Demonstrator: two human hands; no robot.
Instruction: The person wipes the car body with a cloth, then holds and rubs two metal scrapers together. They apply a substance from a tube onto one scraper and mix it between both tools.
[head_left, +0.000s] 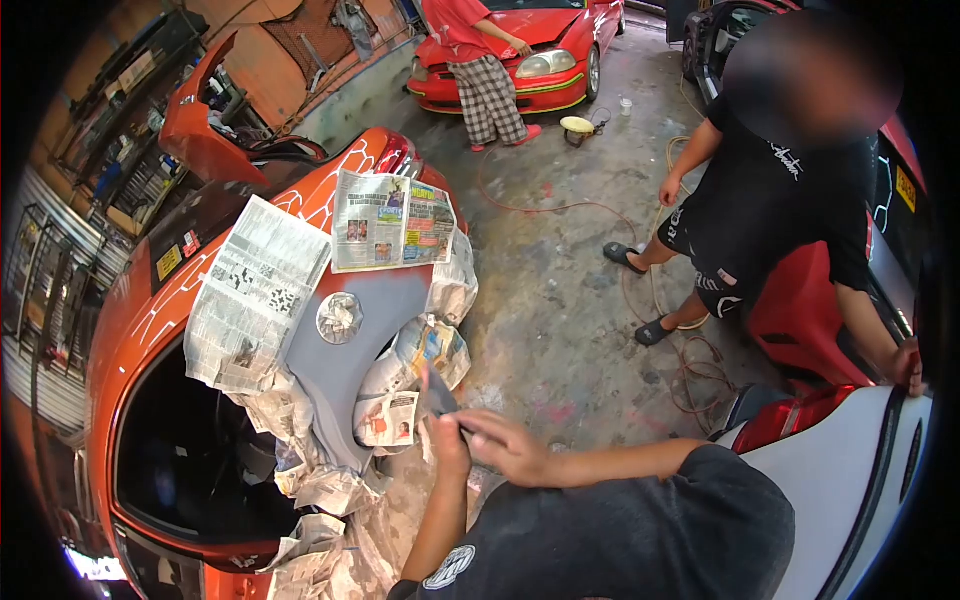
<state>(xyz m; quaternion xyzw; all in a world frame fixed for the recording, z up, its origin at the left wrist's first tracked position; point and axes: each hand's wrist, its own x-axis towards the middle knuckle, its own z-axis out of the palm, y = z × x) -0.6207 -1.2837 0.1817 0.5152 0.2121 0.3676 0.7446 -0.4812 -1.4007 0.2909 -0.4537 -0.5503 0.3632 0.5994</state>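
Note:
My left hand (450, 450) is raised in front of my chest, fingers closed on a flat dark grey piece (438, 395), which may be a folded sheet; its kind is not clear. From the right, my right hand (508, 447) meets it, fingers bent against the piece's lower edge. Just beyond both hands is a car's rear fender (310, 345) in matte grey. Crumpled newspaper (415, 355) fills its wheel arch, and a round patch of wrinkled paper (340, 317) covers a spot on the grey. Flat newspaper sheets (262, 290) mask the orange paintwork.
The orange car (125, 340) takes up the left side. A person in black (790, 190) stands at right, one hand on a white car (830, 480). Another person in red (480, 70) stands by a red car (545, 60). Hoses (630, 240) lie across the concrete floor.

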